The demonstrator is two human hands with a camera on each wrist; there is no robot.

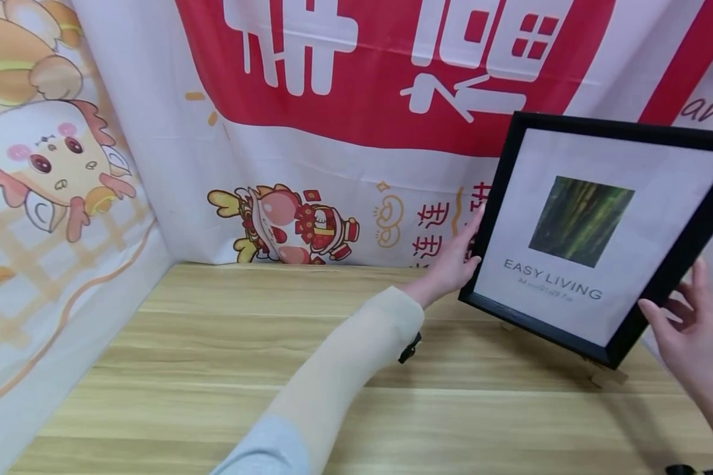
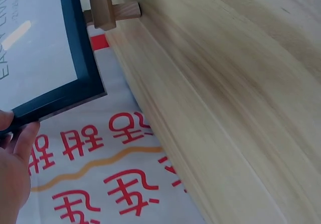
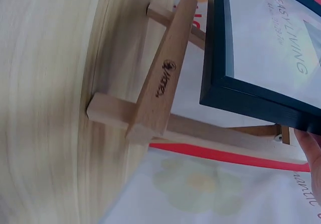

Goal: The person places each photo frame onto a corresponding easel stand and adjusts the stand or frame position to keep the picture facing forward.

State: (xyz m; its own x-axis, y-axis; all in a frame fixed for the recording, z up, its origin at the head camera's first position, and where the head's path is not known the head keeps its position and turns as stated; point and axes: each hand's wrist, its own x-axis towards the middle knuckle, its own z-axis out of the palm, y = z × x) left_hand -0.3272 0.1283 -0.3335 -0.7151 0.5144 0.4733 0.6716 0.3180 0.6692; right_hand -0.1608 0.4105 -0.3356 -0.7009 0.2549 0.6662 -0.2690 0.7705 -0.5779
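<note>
Both hands hold a black picture frame (image 1: 537,326), tilted, with a green picture and the words "EASY LIVING" on its white sheet. The left hand (image 1: 448,267) grips its left edge, the thumb on the front. At the lower right edge the right hand (image 1: 698,336) grips with its thumb over the black border. Behind and below the frame stands a small wooden easel (image 3: 160,78) with a printed ledge. In the head view only its feet (image 1: 606,377) show, the rest hidden by the frame. The frame's lower corner overhangs the ledge in the right wrist view.
A wood-grain table (image 1: 214,369) spreads below the arms. Behind it hangs a white and red printed cloth (image 1: 356,218) with characters and a cartoon figure, and a patterned cloth (image 1: 47,218) stands along the left side. The easel's feet rest near the table's back right.
</note>
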